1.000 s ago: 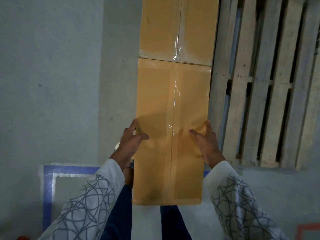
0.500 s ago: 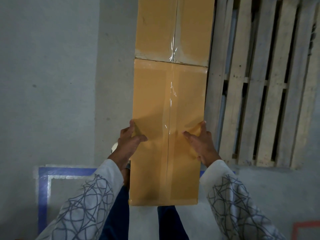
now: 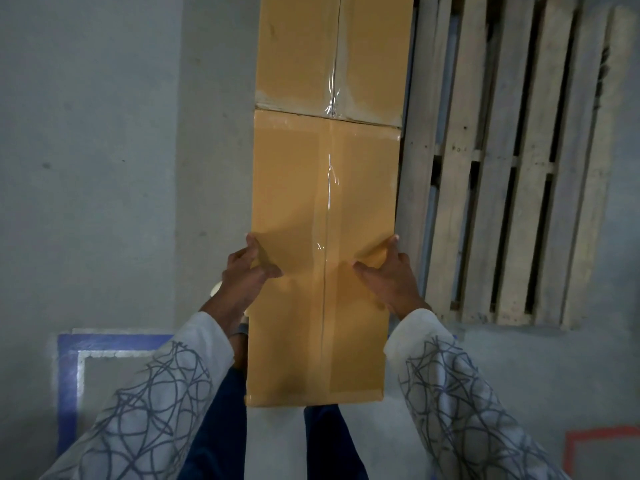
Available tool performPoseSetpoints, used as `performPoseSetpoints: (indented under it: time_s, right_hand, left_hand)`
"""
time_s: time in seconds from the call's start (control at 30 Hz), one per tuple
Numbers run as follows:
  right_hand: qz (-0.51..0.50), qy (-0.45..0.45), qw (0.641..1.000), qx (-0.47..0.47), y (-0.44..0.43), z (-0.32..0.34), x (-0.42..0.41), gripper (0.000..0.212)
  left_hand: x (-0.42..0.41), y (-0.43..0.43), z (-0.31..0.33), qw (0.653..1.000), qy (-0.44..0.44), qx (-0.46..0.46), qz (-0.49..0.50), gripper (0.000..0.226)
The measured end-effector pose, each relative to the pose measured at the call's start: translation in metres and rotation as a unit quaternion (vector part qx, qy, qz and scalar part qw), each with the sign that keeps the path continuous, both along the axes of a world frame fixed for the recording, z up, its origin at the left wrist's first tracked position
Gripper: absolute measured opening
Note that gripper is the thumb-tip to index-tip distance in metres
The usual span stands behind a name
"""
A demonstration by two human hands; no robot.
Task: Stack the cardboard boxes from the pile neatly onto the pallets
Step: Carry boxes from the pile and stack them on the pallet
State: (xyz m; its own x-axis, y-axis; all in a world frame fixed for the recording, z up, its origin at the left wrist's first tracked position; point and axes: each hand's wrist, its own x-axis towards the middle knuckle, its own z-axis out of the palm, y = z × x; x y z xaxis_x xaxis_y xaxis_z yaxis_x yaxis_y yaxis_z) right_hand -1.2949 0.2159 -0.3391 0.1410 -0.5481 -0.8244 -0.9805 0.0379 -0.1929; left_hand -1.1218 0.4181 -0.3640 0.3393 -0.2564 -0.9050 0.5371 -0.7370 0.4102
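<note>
1. Spreading across the whole view is a grey concrete floor [image 3: 104,168], dull and lightly speckled. A rectangle of blue floor tape [image 3: 67,375] marks it at the lower left, and a corner of orange floor tape [image 3: 588,432] shows at the lower right.
2. A wooden pallet [image 3: 502,202] lies to the right, its pale, rough slats running away from the person with dark gaps between them.
3. The held cardboard box [image 3: 322,188] is long, flat-topped and tan. It sits just left of the pallet's visible slats, and its far end meets a second cardboard box [image 3: 298,46] of the same colour. What lies under either box cannot be told.
4. Both boxes are closed. A strip of glossy clear packing tape [image 3: 325,306] runs along the top seam of each, so no contents show.
5. The left hand [image 3: 246,275] grasps the held box's left edge and the right hand [image 3: 388,278] grasps its right edge. Each thumb lies on the top face, with the fingers wrapped over the side.
6. Pale patterned sleeves [image 3: 156,410] with dark looping lines cover both forearms, and dark blue trousers [image 3: 221,427] show below.
</note>
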Motion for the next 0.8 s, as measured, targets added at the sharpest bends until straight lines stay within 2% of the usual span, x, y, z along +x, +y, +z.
performPoseSetpoints:
  time_s: [0.07,0.2,0.37,0.57,0.73,0.8]
  right_hand:
    - [0.008,0.002,1.000,-0.003,0.001,0.000,0.001,0.112]
    - [0.006,0.001,1.000,-0.001,0.002,0.001,0.001,0.113]
    - [-0.059,-0.028,0.998,-0.018,0.008,0.006,-0.005,0.105]
    - [-0.060,-0.038,0.992,-0.104,0.027,0.013,-0.025,0.096]
    - [-0.027,-0.027,0.995,-0.089,0.049,0.022,-0.049,0.087]
    - [-0.018,-0.039,0.997,-0.069,0.057,0.028,-0.057,0.085]
  left_hand:
    - [0.001,0.003,-0.004,1.000,0.012,-0.009,0.011,0.119]
    - [0.000,0.008,0.003,0.998,0.024,-0.040,0.030,0.107]
    - [-0.010,0.017,0.021,0.997,0.029,-0.060,0.033,0.098]
    - [-0.040,0.043,0.030,0.998,0.028,-0.047,0.028,0.101]
    - [-0.069,0.059,0.038,0.998,0.009,-0.034,0.055,0.108]
    - [-0.079,0.059,0.046,0.999,-0.002,-0.028,0.037,0.107]
